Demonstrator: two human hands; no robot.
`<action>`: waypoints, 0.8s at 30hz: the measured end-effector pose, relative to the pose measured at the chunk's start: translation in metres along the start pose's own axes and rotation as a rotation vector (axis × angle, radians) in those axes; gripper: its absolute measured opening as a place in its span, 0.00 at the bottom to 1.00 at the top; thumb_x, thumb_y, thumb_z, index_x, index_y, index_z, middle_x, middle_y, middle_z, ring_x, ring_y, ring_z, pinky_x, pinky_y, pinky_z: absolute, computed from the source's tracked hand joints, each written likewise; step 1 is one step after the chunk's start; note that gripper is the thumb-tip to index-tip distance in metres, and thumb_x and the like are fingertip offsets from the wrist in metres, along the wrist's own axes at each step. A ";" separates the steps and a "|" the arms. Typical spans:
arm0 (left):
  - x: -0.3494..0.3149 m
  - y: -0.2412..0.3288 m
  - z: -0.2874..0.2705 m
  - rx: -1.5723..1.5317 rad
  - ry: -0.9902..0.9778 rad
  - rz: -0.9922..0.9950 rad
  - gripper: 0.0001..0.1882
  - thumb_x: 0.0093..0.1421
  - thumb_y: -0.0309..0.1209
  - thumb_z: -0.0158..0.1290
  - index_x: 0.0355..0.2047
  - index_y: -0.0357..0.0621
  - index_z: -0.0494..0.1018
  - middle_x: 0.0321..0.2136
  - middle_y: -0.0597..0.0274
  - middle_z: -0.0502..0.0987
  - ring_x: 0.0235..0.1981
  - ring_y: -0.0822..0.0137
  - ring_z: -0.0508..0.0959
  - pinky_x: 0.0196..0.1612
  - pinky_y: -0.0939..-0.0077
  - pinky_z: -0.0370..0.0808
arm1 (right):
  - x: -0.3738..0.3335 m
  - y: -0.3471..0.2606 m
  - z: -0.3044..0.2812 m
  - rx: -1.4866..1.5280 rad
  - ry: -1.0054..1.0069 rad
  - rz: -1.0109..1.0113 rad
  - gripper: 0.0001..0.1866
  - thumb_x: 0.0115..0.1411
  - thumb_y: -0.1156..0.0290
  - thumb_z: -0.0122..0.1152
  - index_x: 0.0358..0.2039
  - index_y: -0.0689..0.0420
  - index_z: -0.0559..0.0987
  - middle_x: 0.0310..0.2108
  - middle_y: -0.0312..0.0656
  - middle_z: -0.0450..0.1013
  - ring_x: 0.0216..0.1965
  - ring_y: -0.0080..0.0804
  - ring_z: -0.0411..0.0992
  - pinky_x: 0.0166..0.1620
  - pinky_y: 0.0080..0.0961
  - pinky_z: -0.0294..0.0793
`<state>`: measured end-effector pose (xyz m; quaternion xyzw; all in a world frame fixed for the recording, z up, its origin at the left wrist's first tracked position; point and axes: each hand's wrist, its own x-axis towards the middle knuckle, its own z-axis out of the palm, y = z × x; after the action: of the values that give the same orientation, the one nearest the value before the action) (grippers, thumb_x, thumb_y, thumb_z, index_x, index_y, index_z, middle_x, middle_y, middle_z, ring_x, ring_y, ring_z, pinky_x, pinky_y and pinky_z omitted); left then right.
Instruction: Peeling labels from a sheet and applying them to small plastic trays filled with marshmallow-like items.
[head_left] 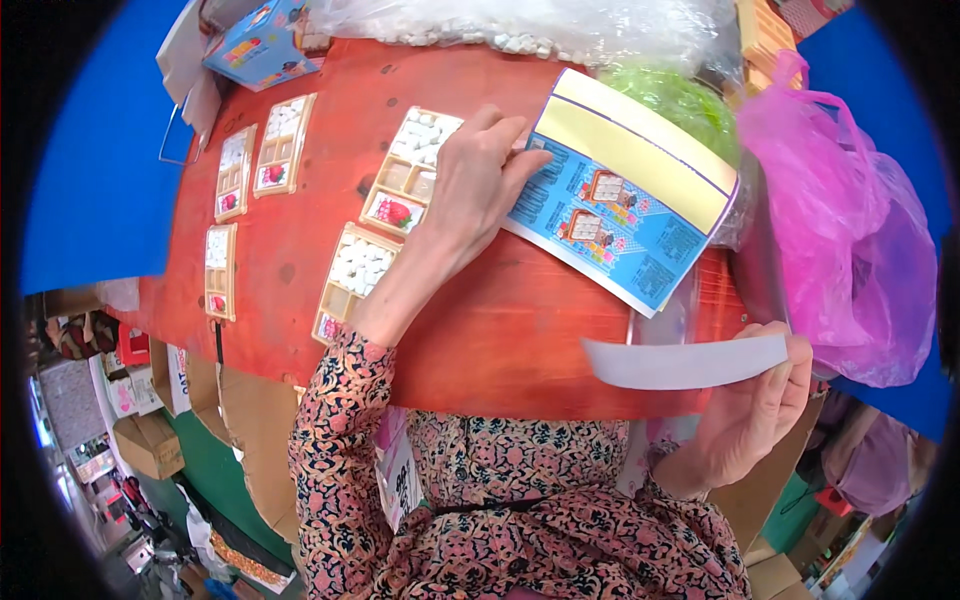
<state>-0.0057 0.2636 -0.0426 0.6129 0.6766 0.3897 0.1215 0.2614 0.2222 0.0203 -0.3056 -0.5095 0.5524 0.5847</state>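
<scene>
Left hand is pinching the printed sheet, right hand gripping a white strip, lower right; probably peeling, ditching that next needs loosening fingers.

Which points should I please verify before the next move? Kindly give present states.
1. White strip in right hand: ok, pinched at one end.
2. Strip apart from blue-and-yellow printed sheet: ok, a gap shows.
3. Left hand gripping sheet firmly: cannot tell; its fingers reach the left edge.
4. Sheet clear of pink bag: cannot tell; they nearly meet in view.
5. Every compartment of the tray by the left hand filled: not ok; middle ones show no white pieces.
</scene>
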 end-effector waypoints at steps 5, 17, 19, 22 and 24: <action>-0.037 0.000 -0.051 -0.064 0.124 -0.289 0.11 0.51 0.25 0.56 0.36 0.35 0.75 0.30 0.50 0.73 0.32 0.54 0.75 0.35 0.66 0.71 | -0.001 -0.005 0.007 0.066 0.022 0.102 0.09 0.63 0.69 0.51 0.33 0.62 0.66 0.26 0.44 0.66 0.24 0.26 0.65 0.25 0.21 0.67; -0.163 0.012 -0.083 0.164 0.095 -0.591 0.25 0.49 0.32 0.57 0.47 0.33 0.68 0.40 0.46 0.67 0.43 0.50 0.70 0.45 0.62 0.67 | -0.005 0.000 0.044 0.114 -0.134 0.340 0.10 0.63 0.69 0.48 0.30 0.64 0.66 0.25 0.45 0.68 0.16 0.25 0.66 0.19 0.17 0.64; -0.168 0.027 -0.073 0.111 0.120 -0.612 0.26 0.49 0.31 0.59 0.48 0.33 0.67 0.39 0.47 0.67 0.42 0.51 0.70 0.45 0.63 0.68 | -0.005 -0.001 0.051 0.086 -0.159 0.338 0.11 0.63 0.69 0.48 0.30 0.64 0.66 0.24 0.45 0.68 0.17 0.24 0.66 0.20 0.16 0.64; -0.171 0.035 -0.057 0.113 0.132 -0.601 0.28 0.47 0.28 0.62 0.48 0.33 0.67 0.40 0.47 0.67 0.41 0.52 0.71 0.44 0.65 0.69 | -0.010 0.002 0.056 0.027 -0.196 0.259 0.08 0.62 0.71 0.49 0.30 0.64 0.67 0.25 0.46 0.68 0.17 0.22 0.66 0.20 0.16 0.64; -0.169 0.043 -0.057 0.063 0.260 -0.453 0.28 0.46 0.25 0.62 0.48 0.32 0.68 0.41 0.48 0.68 0.42 0.52 0.71 0.44 0.65 0.70 | -0.015 0.005 0.058 -0.144 -0.159 0.100 0.05 0.59 0.75 0.50 0.31 0.64 0.67 0.24 0.46 0.68 0.17 0.21 0.64 0.21 0.15 0.63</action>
<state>0.0264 0.0834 -0.0285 0.3941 0.8182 0.4070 0.0984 0.2080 0.1972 0.0291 -0.3272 -0.5769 0.5652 0.4905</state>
